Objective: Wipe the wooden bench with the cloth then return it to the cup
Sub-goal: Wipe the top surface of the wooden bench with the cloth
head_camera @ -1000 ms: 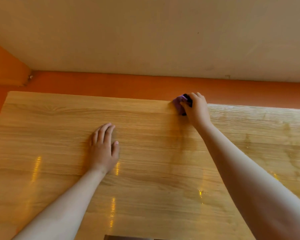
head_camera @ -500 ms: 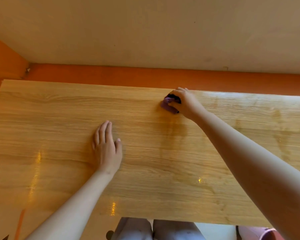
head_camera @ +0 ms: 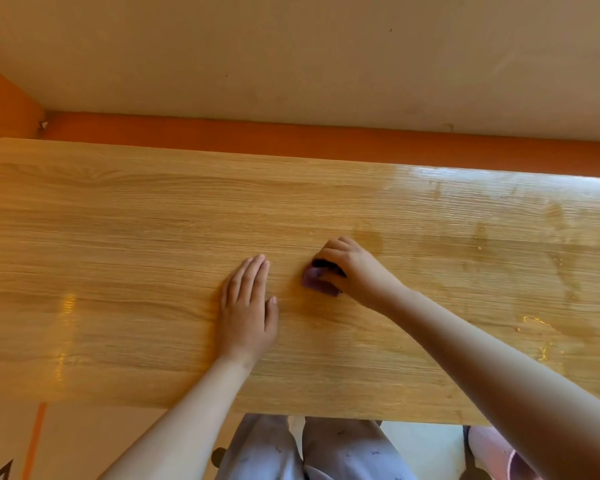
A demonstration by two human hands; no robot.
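Purple cloth held down near the middle of the wooden bench

The wooden bench (head_camera: pixel 118 254) fills most of the view, its right part glossy with damp streaks (the left part looks duller). The left hand (head_camera: pixel 246 313) lies palm down on the boards near the middle, fingers straight and close together, holding nothing. Just to its right, not touching it, the right hand (head_camera: pixel 355 268) curls its fingers round the small bunched cloth (head_camera: pixel 314 280) and keeps it against the bench surface.

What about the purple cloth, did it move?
Yes. The right hand pulled the cloth from the far edge of the bench toward the person, now mid-bench beside the left hand.
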